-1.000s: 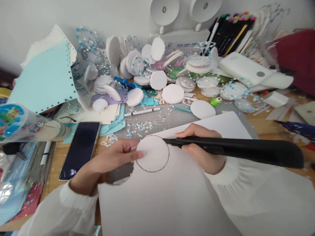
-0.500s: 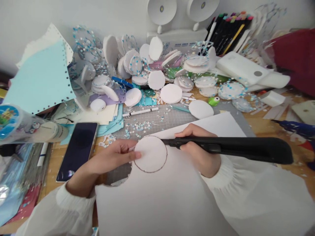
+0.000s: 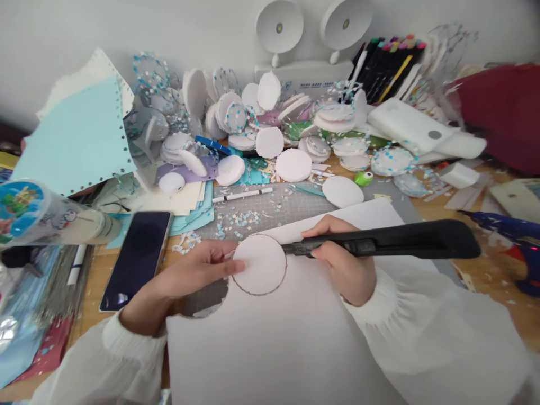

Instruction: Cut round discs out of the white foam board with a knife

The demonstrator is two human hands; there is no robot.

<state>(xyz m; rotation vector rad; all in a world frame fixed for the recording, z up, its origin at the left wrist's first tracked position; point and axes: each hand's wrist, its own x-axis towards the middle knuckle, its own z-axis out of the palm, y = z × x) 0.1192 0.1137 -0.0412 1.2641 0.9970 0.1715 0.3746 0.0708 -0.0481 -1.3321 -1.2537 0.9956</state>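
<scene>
My left hand (image 3: 202,267) pinches a white disc (image 3: 259,264) at its left side, the thumb on top. The disc lies over a large white sheet (image 3: 270,349), with a dark drawn line around its edge. My right hand (image 3: 343,259) is closed around a long black tool (image 3: 405,239) that looks like a utility knife or stapler. Its narrow tip touches the right edge of the disc. A curved notch is cut out of the sheet's left edge, near my left wrist.
White discs, some trimmed with blue beads, pile up along the wall below a twin-headed lamp (image 3: 304,76). A phone (image 3: 137,259) and a cup (image 3: 54,214) are on the left. A grey cutting mat (image 3: 295,202) holds scraps. A blue glue gun (image 3: 506,225) lies at the right.
The black tool's rear end has swung up and left slightly, its tip still by the disc. The whole view has shifted a little. My left hand keeps its pinch.
</scene>
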